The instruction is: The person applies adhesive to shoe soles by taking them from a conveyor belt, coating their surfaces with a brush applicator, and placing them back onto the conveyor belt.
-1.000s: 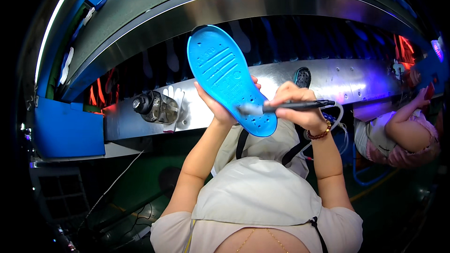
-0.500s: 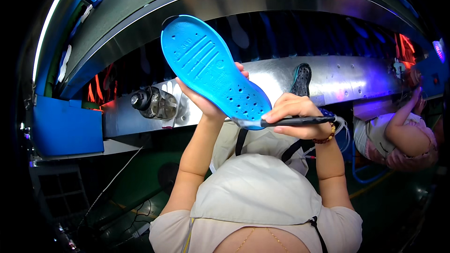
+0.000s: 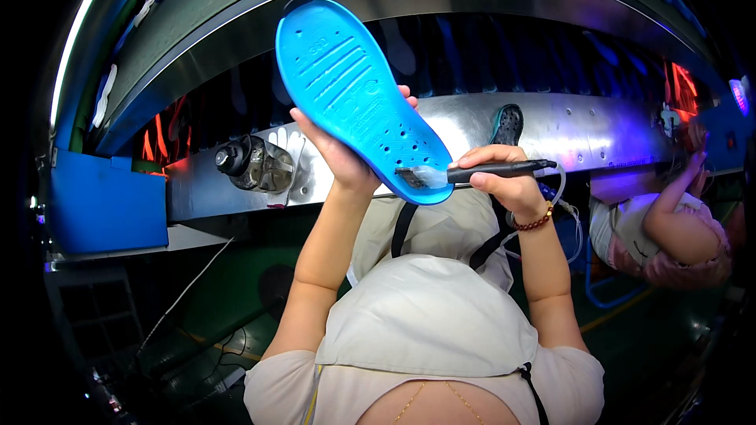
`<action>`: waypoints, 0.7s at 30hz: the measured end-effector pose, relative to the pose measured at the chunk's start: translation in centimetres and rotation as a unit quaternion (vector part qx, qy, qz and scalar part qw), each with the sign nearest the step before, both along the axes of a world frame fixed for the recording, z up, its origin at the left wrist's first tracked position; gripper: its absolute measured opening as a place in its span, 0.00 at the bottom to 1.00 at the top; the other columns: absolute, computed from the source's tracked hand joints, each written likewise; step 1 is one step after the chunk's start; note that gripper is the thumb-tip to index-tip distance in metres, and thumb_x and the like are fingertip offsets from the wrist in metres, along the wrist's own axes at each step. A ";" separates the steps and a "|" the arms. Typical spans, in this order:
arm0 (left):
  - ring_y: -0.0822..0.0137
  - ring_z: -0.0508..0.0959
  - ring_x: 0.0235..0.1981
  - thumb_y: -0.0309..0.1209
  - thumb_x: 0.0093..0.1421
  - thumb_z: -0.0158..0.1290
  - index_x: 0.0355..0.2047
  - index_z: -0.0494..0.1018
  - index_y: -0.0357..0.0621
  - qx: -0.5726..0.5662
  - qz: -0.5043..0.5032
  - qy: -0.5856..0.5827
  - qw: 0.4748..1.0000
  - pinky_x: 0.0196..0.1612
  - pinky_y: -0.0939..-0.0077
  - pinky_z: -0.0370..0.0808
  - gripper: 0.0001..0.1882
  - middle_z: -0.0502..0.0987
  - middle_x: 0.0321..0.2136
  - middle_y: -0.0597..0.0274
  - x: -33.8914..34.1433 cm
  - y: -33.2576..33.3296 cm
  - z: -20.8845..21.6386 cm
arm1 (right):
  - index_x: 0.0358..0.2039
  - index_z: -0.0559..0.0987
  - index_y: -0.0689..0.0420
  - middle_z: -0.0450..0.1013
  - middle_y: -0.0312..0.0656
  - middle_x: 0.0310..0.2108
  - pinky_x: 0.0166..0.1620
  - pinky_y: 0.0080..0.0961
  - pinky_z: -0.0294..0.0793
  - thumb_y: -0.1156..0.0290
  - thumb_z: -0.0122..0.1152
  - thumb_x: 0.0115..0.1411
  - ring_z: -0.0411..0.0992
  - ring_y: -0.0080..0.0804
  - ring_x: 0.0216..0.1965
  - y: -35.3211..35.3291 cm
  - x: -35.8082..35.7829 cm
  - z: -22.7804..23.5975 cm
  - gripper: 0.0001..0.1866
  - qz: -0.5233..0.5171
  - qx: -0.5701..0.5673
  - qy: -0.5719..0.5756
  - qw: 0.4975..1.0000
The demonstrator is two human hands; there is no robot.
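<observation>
The right hand (image 3: pixel 504 181) is gripping a black pen-shaped brush with pale soft bristles (image 3: pixel 465 174), thumb and fingers closing around the handle, while a white flexible tube (image 3: pixel 563 182) is trailing from its rear end. The bristles are lying against the narrower end of a bright blue, foot-shaped sole with a black tip (image 3: pixel 339 71), beside its small holes. The left hand (image 3: pixel 339 148) is holding that sole along both sides, tilting its ribbed face up above the near edge of a shiny steel bench (image 3: pixel 567 138). Good work here is probably depending on light, even pressure, following the curved rim without flooding the holes, and keeping the left fingers off the brushed face. Farther out, a dark-lidded clear bottle (image 3: pixel 272 169) is standing toward the bench's left end, and a black perforated shoe (image 3: pixel 510 124) is lying nearer its far edge.
</observation>
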State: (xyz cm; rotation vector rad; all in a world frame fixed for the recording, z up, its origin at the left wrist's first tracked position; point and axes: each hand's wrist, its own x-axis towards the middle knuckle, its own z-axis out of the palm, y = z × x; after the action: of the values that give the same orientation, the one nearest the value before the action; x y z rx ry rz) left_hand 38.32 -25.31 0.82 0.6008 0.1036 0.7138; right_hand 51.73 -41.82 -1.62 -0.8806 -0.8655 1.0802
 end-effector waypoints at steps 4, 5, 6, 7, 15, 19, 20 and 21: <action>0.49 0.65 0.52 0.67 0.52 0.30 0.59 0.49 0.42 -0.040 -0.058 -0.034 0.997 0.53 0.53 0.64 0.46 0.59 0.54 0.49 0.0 -2.6 -1.6 | 0.37 0.73 0.69 0.72 0.51 0.39 0.43 0.29 0.75 0.79 0.54 0.53 0.73 0.34 0.37 0.8 -2.4 0.0 0.11 -0.033 0.015 0.135 0.990; 0.48 0.64 0.52 0.66 0.52 0.32 0.60 0.49 0.44 -0.016 -0.071 -0.038 0.997 0.54 0.52 0.63 0.45 0.57 0.56 0.50 0.0 -3.4 -3.0 | 0.37 0.73 0.68 0.72 0.51 0.39 0.43 0.29 0.75 0.79 0.54 0.53 0.74 0.34 0.37 1.1 -3.0 -0.1 0.10 -0.045 0.004 0.144 0.989; 0.52 0.67 0.51 0.60 0.57 0.33 0.58 0.52 0.43 -0.063 -0.091 -0.086 0.990 0.51 0.56 0.66 0.39 0.62 0.52 0.48 0.0 -3.8 -2.3 | 0.38 0.73 0.67 0.73 0.50 0.36 0.39 0.23 0.75 0.78 0.55 0.54 0.74 0.32 0.35 1.1 -3.2 0.1 0.11 -0.054 -0.007 0.148 0.987; 0.51 0.69 0.49 0.55 0.57 0.37 0.58 0.52 0.43 -0.028 -0.180 -0.109 0.977 0.50 0.55 0.67 0.36 0.64 0.51 0.47 -0.4 -1.7 -3.7 | 0.38 0.75 0.65 0.75 0.47 0.33 0.36 0.17 0.73 0.77 0.57 0.52 0.74 0.28 0.33 0.1 -2.4 1.5 0.12 0.031 -0.102 -0.005 0.994; 0.57 0.71 0.47 0.45 0.57 0.41 0.56 0.54 0.35 0.048 -0.233 0.079 0.968 0.51 0.65 0.67 0.32 0.67 0.48 0.47 -2.3 -0.1 -2.8 | 0.36 0.77 0.63 0.76 0.44 0.33 0.35 0.17 0.72 0.79 0.61 0.48 0.73 0.23 0.29 -0.3 -0.6 5.0 0.12 0.052 -0.107 -0.177 0.977; 0.59 0.73 0.44 0.45 0.57 0.42 0.56 0.55 0.35 0.039 -0.382 0.139 0.913 0.48 0.68 0.70 0.32 0.69 0.46 0.48 -2.0 1.1 -2.1 | 0.33 0.78 0.63 0.75 0.49 0.34 0.42 0.27 0.73 0.79 0.64 0.45 0.75 0.38 0.36 0.2 -0.4 4.4 0.12 0.136 0.054 -0.343 0.928; 0.61 0.73 0.43 0.46 0.57 0.42 0.56 0.56 0.36 0.007 -0.386 0.142 0.912 0.46 0.70 0.71 0.32 0.70 0.45 0.48 -1.9 1.0 -2.0 | 0.33 0.78 0.63 0.75 0.49 0.34 0.43 0.28 0.73 0.78 0.64 0.45 0.75 0.38 0.37 0.0 0.1 5.0 0.12 0.180 0.054 -0.341 0.921; 0.61 0.73 0.43 0.46 0.57 0.42 0.56 0.56 0.36 0.005 -0.385 0.141 0.912 0.46 0.70 0.71 0.32 0.70 0.45 0.48 -2.0 1.2 -2.1 | 0.33 0.78 0.63 0.75 0.49 0.34 0.44 0.28 0.73 0.78 0.64 0.45 0.75 0.38 0.37 -0.1 0.1 4.9 0.12 0.187 0.053 -0.332 0.923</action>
State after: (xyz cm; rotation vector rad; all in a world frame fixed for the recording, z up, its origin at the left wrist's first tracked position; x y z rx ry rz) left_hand 36.36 -24.10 -1.25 0.6877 0.1192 -0.1436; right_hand 51.84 -41.93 3.27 -1.0314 -1.6995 1.0499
